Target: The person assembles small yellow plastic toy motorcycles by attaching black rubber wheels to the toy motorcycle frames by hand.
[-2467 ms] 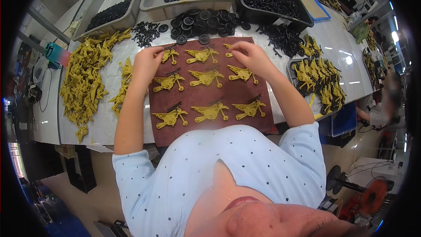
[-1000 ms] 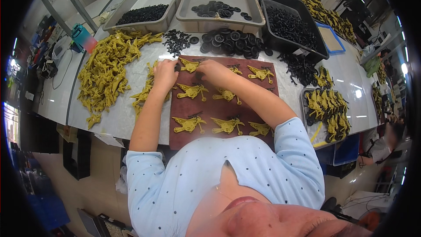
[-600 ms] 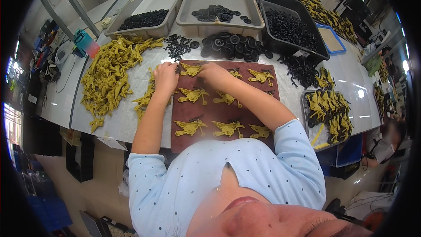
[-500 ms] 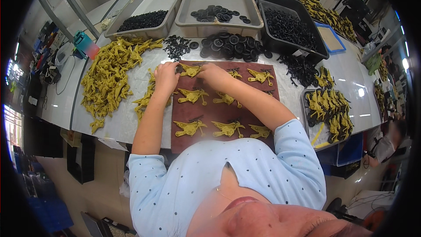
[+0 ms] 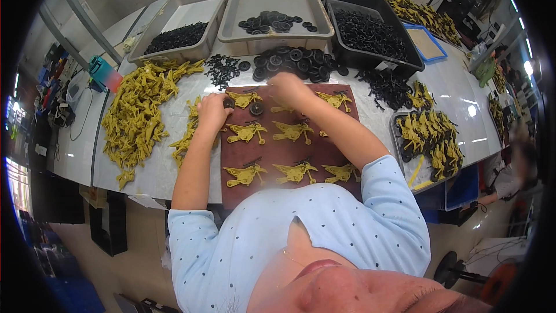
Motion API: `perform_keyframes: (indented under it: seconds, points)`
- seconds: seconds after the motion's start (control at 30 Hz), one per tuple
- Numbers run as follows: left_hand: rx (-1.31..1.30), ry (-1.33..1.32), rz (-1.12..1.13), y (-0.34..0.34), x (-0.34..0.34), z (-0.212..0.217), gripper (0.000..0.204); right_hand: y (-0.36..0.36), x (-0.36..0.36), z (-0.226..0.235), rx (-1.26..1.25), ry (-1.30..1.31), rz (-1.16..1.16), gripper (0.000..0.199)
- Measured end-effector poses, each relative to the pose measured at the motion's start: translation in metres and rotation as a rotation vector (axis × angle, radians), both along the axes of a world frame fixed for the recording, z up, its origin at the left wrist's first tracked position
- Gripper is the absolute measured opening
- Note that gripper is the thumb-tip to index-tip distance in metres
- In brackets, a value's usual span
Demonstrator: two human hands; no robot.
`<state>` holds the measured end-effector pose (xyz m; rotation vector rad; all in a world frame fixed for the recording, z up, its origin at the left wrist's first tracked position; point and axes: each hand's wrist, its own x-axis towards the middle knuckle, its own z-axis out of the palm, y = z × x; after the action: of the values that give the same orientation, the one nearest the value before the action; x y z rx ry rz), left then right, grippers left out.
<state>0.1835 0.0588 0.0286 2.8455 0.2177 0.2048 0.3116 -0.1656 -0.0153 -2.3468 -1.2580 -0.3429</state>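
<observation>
A dark red mat [image 5: 324, 150] lies on the white table in front of me, with several yellow plastic toy plane bodies [image 5: 294, 170] laid out on it in rows. My left hand [image 5: 213, 111] rests at the mat's top left corner, fingers curled on a small black wheel next to a yellow plane body [image 5: 243, 99]. My right hand [image 5: 288, 88] hovers over the top middle of the mat, fingers bent down beside another black wheel [image 5: 256, 109]. What it holds is hidden.
A heap of yellow bodies [image 5: 142, 117] lies to the left. Loose black wheels [image 5: 292, 61] and small black parts [image 5: 222, 68] sit past the mat. Grey bins [image 5: 277, 1] and a black bin [image 5: 359, 29] stand behind. A tray of finished planes [image 5: 428, 139] sits to the right.
Both hands have moved from the middle of the mat up to its top left row. The camera view has swung slightly left.
</observation>
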Motion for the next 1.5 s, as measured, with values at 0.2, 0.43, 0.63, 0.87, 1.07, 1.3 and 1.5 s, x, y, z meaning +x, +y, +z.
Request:
perform_keyframes:
  seconds: [0.2, 0.43, 0.63, 0.87, 1.07, 1.3, 1.5]
  points:
    - [-0.062, -0.289, -0.184, -0.024, 0.039, 0.004, 0.034, -0.056, 0.021, 0.043, 0.079, 0.049, -0.435, 0.022]
    - [-0.137, -0.436, -0.347, -0.109, 0.111, -0.007, 0.019, -0.055, 0.018, 0.043, -0.036, -0.086, -0.5, 0.018]
    - [-0.039, -0.368, -0.452, -0.108, 0.126, -0.008, 0.014, -0.082, -0.002, 0.063, 0.288, -0.054, -0.441, 0.014]
    - [-0.516, -0.175, -0.379, -0.097, 0.08, 0.014, 0.02, -0.104, -0.048, 0.063, 0.11, 0.662, -0.259, 0.018]
    - [-0.381, 0.009, -0.367, -0.091, 0.024, 0.019, 0.021, -0.099, -0.06, 0.054, -0.018, 0.663, -0.286, 0.019]
    - [-0.087, -0.199, -0.435, -0.083, 0.015, -0.002, 0.023, -0.092, -0.064, 0.049, -0.033, 0.556, -0.306, 0.018]
    - [-0.026, -0.162, -0.514, -0.081, 0.005, 0.0, 0.035, -0.091, -0.064, 0.049, -0.019, 0.503, -0.295, 0.019]
